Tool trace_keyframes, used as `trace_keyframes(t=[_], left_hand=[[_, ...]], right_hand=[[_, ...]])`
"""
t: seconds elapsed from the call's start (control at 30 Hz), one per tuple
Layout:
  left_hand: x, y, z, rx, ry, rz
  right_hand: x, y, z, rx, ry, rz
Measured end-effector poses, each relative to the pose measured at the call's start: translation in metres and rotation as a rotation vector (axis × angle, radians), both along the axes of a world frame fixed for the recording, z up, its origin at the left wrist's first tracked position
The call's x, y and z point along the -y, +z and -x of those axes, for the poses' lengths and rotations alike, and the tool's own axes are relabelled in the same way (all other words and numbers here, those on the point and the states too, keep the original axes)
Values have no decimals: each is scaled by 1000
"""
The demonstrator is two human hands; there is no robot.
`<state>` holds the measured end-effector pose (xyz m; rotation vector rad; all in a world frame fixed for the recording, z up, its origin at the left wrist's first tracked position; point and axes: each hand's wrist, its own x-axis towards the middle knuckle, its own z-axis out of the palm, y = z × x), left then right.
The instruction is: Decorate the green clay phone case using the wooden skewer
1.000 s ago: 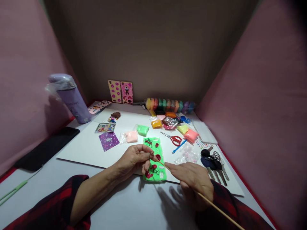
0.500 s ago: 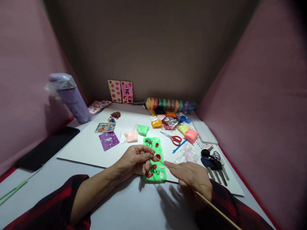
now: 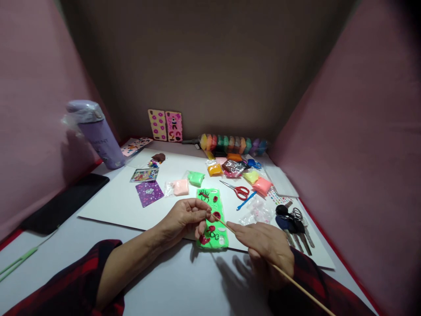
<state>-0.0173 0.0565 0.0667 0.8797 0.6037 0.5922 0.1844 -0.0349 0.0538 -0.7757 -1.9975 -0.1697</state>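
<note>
A thin wooden stick (image 3: 297, 285) runs from the lower right up to the fingertips of my left hand (image 3: 187, 216). My right hand (image 3: 268, 245) grips it, fingers stretched along the shaft and thumb underneath. The left thumb and fingers are pinched together at the stick's tip, around something small and brownish that I cannot make out. Beneath both hands lies a bright green phone case (image 3: 201, 210) decorated with dark red shapes, black dotted lines and a white oval. Its left middle part is hidden by my left fingers.
Red-handled scissors (image 3: 241, 192), a blue modelling tool (image 3: 246, 201) and keys (image 3: 299, 239) lie to the right on a white board (image 3: 115, 206). Bagged clay (image 3: 196, 178) is spread behind. A purple bottle (image 3: 101, 136) stands left; two decorated cases (image 3: 173, 127) lean at the back.
My right hand has shifted slightly right and down along the stick. The left hand and the green phone case stay practically where they were.
</note>
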Motion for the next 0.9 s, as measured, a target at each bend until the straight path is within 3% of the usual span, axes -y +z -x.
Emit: trace_keyframes(t=[0.9], left_hand=[[1,-3,0,0,12,-18]], right_hand=[[-1,6,5,4,-44,-1]])
